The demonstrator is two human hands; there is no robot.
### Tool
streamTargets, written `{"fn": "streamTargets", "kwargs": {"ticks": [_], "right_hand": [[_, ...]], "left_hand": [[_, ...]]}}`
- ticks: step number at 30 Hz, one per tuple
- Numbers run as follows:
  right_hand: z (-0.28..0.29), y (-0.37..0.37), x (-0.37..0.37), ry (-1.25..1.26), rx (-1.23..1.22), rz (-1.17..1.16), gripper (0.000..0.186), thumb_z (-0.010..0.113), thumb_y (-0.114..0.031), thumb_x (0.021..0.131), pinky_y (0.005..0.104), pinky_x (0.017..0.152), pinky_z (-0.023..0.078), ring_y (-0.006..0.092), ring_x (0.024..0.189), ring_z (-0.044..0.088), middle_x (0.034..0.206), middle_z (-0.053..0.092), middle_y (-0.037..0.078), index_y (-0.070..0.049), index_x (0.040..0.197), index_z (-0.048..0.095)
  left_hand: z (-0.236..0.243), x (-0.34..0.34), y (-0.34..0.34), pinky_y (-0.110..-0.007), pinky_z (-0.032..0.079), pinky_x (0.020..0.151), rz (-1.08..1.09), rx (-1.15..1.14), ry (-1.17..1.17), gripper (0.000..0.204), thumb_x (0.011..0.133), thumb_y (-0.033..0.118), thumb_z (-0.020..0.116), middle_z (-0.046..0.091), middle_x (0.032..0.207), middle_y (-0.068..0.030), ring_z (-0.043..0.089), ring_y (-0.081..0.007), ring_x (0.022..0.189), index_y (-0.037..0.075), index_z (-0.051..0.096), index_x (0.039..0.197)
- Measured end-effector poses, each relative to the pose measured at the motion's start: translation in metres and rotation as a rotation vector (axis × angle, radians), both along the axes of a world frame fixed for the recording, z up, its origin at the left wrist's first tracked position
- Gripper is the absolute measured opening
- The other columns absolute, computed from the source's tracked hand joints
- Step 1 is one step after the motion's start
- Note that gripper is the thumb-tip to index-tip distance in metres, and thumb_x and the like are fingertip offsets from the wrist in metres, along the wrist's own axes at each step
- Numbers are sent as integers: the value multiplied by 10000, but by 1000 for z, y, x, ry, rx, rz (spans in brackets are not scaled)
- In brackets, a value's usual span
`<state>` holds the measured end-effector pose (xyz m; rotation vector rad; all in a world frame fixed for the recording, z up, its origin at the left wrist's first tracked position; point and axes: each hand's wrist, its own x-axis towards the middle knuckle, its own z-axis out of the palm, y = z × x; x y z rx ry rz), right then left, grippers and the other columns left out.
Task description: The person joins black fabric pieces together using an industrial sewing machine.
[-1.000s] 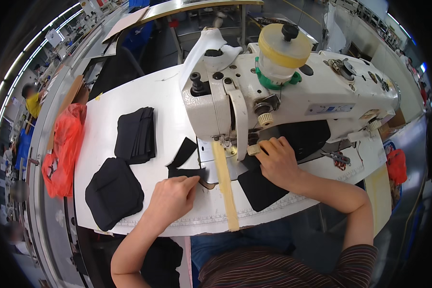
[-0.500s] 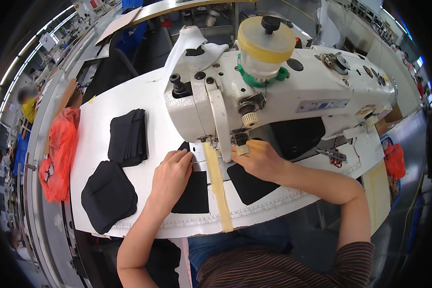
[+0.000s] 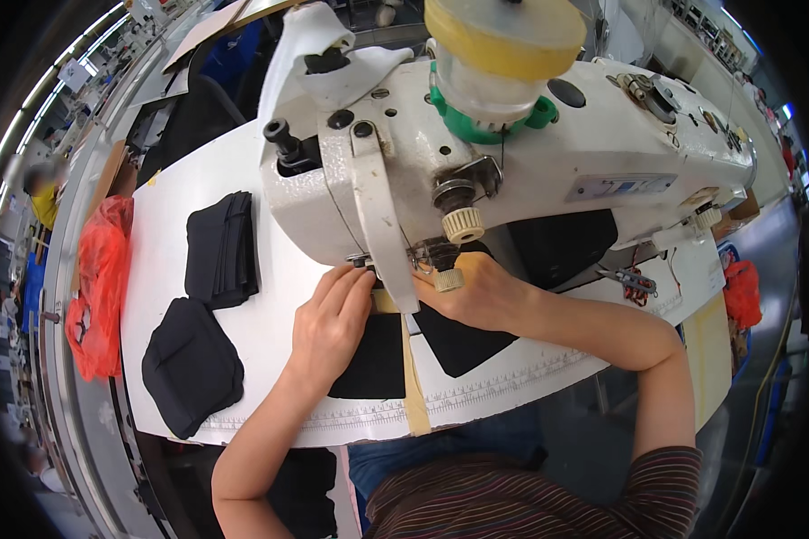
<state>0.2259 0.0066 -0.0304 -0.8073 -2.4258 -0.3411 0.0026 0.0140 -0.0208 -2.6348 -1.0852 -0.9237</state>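
Both my hands work close to the needle area of a white sewing machine (image 3: pixel 319 211). My left hand (image 3: pixel 330 323) has its fingers together, closed on the upper edge of a black fabric piece (image 3: pixel 373 364) at the machine's head. My right hand (image 3: pixel 481 292) is bent over a second black fabric piece (image 3: pixel 458 346); its fingertips are hidden behind the machine's knobs, so what they grip cannot be made out. Between the two pieces a yellow strip (image 3: pixel 414 395) runs down to the table's front edge. The needle itself is hidden.
To the left lie a stack of black fabric pieces (image 3: pixel 220 247) and another black pile (image 3: pixel 193 364). A red plastic bag (image 3: pixel 103 278) hangs beyond the table's left side. More black fabric (image 3: pixel 562 242) sits under the machine arm, near small thread snippers (image 3: pixel 629 280).
The view has moved closer to the machine, which now looks larger and further left. My left hand's fingertips have come up to the machine's head. My right hand stays beside the needle area.
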Motion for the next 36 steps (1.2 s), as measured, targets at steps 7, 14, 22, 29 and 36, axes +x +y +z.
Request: {"fn": "streamTargets", "kwargs": {"ticks": [7, 14, 22, 29, 36], "right_hand": [[-3, 2, -2, 35, 44, -8, 146, 653, -91, 629, 302, 552, 482, 177, 634, 554, 631, 483, 44, -63, 582, 517], [-10, 5, -4, 46, 70, -12, 108, 652, -82, 639, 291, 566, 494, 177, 653, 566, 663, 506, 49, -63, 620, 547], [-9, 2, -2, 6, 47, -27, 104, 660, -89, 641, 265, 531, 500, 166, 648, 570, 656, 506, 43, -64, 654, 560], [-7, 2, 0, -19, 51, -3, 115, 670, -90, 619, 263, 521, 499, 157, 645, 570, 631, 502, 35, -73, 613, 557], [-9, 5, 1, -17, 55, -11, 109, 672, -77, 612, 261, 518, 489, 153, 635, 565, 628, 496, 29, -72, 614, 562]], "left_hand": [[-3, 1, 2, -365, 541, 737, -91, -177, 45, 273, 723, 11, 729, 665, 894, -105, 657, -293, 862, 39, 668, 987], [-9, 1, 6, -334, 558, 706, -219, -136, 54, 304, 683, -14, 731, 679, 1004, -102, 651, -258, 825, 8, 676, 982], [-10, 2, 13, -308, 545, 621, -267, -36, 94, 285, 672, -6, 730, 665, 1019, -89, 629, -219, 787, -3, 676, 952], [-11, 2, 16, -305, 542, 613, -286, -5, 107, 288, 677, -6, 723, 656, 1043, -73, 622, -217, 818, 6, 676, 961], [-14, 3, 19, -303, 545, 617, -276, -20, 103, 291, 684, -4, 719, 656, 1044, -60, 624, -216, 825, 13, 674, 971]]}}
